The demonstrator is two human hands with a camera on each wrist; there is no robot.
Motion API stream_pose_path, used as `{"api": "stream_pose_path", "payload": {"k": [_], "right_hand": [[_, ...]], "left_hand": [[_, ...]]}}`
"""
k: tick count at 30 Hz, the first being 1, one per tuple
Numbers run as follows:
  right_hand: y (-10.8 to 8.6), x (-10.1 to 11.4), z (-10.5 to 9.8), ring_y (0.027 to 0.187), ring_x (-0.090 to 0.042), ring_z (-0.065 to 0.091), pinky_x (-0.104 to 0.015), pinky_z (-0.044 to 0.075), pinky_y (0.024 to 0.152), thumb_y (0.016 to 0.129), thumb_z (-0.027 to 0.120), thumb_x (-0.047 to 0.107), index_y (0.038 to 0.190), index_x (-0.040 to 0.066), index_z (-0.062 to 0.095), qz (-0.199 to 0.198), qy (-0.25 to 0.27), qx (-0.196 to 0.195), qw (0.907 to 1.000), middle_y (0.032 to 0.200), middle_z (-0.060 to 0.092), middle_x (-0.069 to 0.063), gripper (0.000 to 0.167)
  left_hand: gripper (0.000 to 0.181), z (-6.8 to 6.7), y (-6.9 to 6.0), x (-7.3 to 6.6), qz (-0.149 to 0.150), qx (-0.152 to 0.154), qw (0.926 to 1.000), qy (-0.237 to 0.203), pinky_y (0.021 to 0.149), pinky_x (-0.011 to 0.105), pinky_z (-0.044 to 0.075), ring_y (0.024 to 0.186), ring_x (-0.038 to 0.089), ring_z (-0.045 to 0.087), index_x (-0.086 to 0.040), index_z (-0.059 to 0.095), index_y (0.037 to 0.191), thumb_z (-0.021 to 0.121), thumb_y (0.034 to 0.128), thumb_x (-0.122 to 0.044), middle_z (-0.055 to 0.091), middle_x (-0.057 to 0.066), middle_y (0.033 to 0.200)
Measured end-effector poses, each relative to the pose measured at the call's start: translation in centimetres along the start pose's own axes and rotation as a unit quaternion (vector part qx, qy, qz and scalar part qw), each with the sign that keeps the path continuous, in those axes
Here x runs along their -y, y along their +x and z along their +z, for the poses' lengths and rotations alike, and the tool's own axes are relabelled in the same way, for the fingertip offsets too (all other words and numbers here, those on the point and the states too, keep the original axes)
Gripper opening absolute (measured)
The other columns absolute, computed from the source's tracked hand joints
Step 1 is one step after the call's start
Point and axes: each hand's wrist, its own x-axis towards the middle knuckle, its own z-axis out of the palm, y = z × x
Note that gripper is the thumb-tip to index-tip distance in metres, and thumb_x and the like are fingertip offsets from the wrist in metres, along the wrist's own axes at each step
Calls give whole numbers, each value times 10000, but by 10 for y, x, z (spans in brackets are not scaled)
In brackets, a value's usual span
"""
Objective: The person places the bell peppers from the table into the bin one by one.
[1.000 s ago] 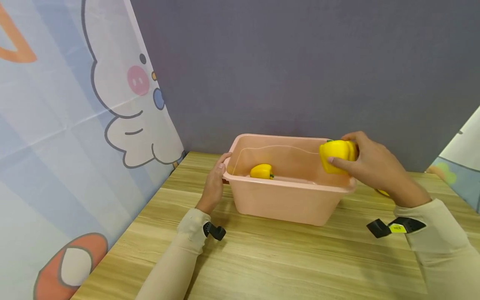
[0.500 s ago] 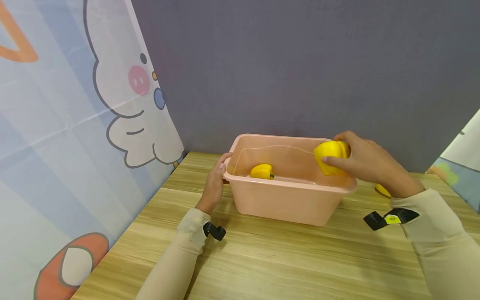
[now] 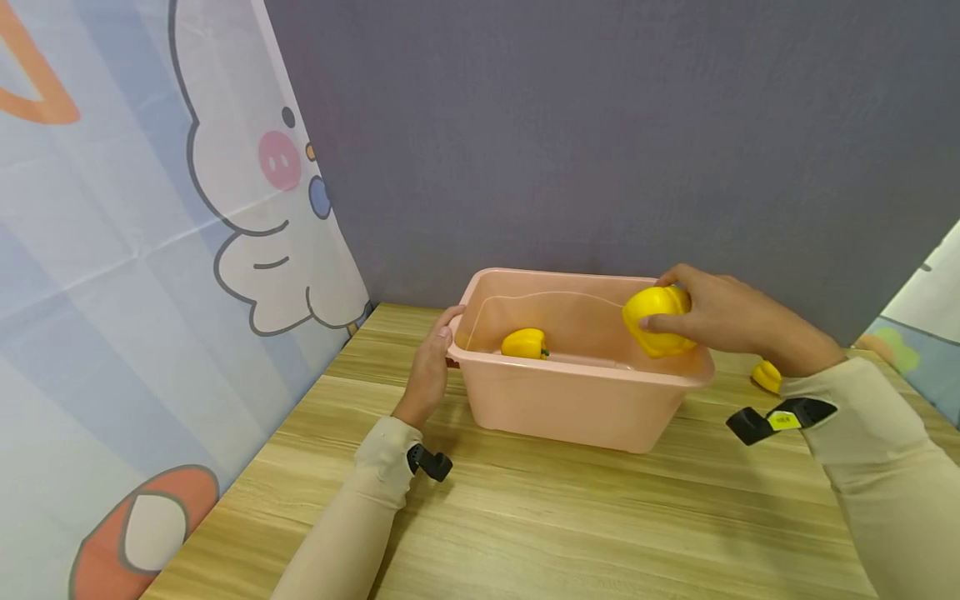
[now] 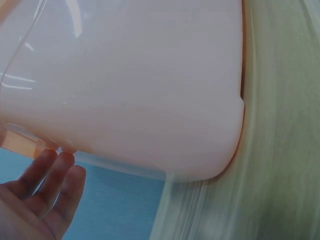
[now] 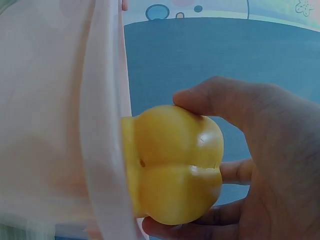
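In the head view, a pink plastic tub (image 3: 558,404) stands on the wooden table, with one yellow bell pepper (image 3: 522,343) lying on its side inside, toward the left. My left hand (image 3: 429,367) holds the tub's left rim; in the left wrist view its fingertips (image 4: 65,160) reach under that rim. A second yellow bell pepper (image 3: 642,310) is over the tub's right end, gripped by my right hand (image 3: 727,312) between thumb and fingers. The right wrist view has this bell pepper (image 5: 175,170) close beside the tub's rim (image 5: 107,130), its rounded lobes facing the camera.
Right of the tub, another yellow thing (image 3: 767,377) lies on the table (image 3: 525,508), partly hidden by my right wrist. A dark grey panel (image 3: 600,133) rises behind the tub. Cartoon-printed cloth (image 3: 135,250) hangs at the left, with more at the right.
My right hand has moved a little left and tilted the bell pepper, bringing it farther over the tub. More of the yellow thing on the table shows. My left hand has stayed put.
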Motion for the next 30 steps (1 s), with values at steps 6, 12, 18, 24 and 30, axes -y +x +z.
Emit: {"api": "stream_pose_path", "payload": {"k": [6, 12, 18, 24, 30], "right_hand": [[6, 3, -3, 854, -251, 604, -423, 480, 702, 874, 663, 622, 1336, 40, 502, 41, -55, 165, 9998, 1057, 648, -109, 760], [13, 4, -4, 834, -251, 591, -407, 459, 685, 870, 656, 638, 1339, 54, 511, 26, -85, 280, 9996, 1038, 649, -102, 763], [19, 1, -5, 847, -252, 586, -396, 457, 691, 870, 648, 649, 1369, 38, 487, 30, -46, 481, 9988, 1032, 640, -104, 805], [25, -6, -5, 865, -264, 586, -397, 459, 694, 896, 649, 602, 1369, 8, 481, -144, -58, 596, 9981, 1043, 640, -127, 778], [31, -9, -6, 862, -247, 582, -389, 467, 705, 905, 639, 599, 1358, 4, 477, -159, 84, 808, 9966, 1035, 635, -105, 764]], "left_hand": [[500, 0, 1, -2, 4, 64, 10000, -9, 723, 324, 508, 872, 206, 572, 23, 384, 1499, 234, 1083, -211, 515, 361, 1246], [498, 1, 1, -1, 10, 16, 10000, 38, 718, 315, 503, 870, 200, 567, 19, 390, 1498, 233, 1082, -206, 521, 354, 1241], [497, 3, 1, -1, -52, -24, 9999, 89, 726, 334, 501, 867, 204, 563, 1, 397, 1501, 233, 1082, -211, 527, 339, 1251], [499, 4, 2, -1, -93, -14, 9999, 97, 746, 390, 501, 876, 214, 563, -8, 395, 1505, 234, 1082, -220, 527, 335, 1257], [496, 5, 3, 0, -84, -40, 9999, 109, 733, 343, 499, 863, 212, 563, -9, 388, 1508, 233, 1084, -215, 529, 344, 1233]]}}
